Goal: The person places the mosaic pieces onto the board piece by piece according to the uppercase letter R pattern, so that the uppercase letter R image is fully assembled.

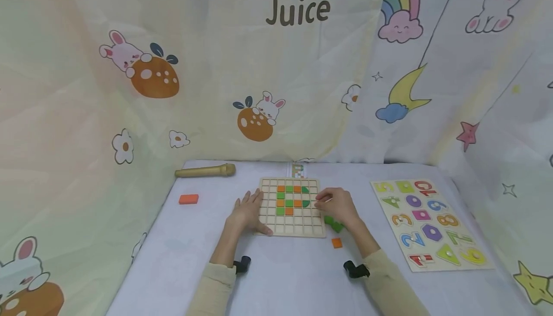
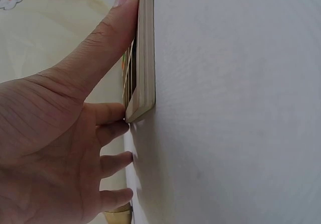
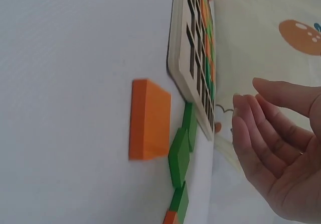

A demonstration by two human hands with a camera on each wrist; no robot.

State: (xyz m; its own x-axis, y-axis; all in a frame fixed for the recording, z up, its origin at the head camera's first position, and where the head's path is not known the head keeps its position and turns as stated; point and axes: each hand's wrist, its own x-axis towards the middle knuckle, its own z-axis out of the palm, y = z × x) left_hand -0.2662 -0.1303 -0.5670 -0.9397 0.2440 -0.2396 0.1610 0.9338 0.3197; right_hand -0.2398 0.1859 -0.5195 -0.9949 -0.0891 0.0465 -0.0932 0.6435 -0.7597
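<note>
A wooden grid board (image 1: 302, 227) lies on the table, with orange and green squares and two rounded green pieces (image 1: 306, 204) set in its cells. My left hand (image 1: 246, 212) is spread at the board's left side; its thumb rests along the near edge and the other fingertips touch the left edge. Over the board's right edge is my right hand (image 1: 339, 205), fingers bent and thumb apart from them, with nothing showing between them in the right wrist view. Below that hand lie several loose green pieces (image 3: 179, 156) and an orange square (image 3: 150, 118).
A wooden toy microphone (image 1: 205, 170) lies at the back left, with an orange block (image 1: 188, 199) in front of it. On the right sits a number and shape puzzle board (image 1: 432, 232). A small pattern card (image 1: 298, 170) is behind the grid board, before a printed curtain (image 1: 207, 124).
</note>
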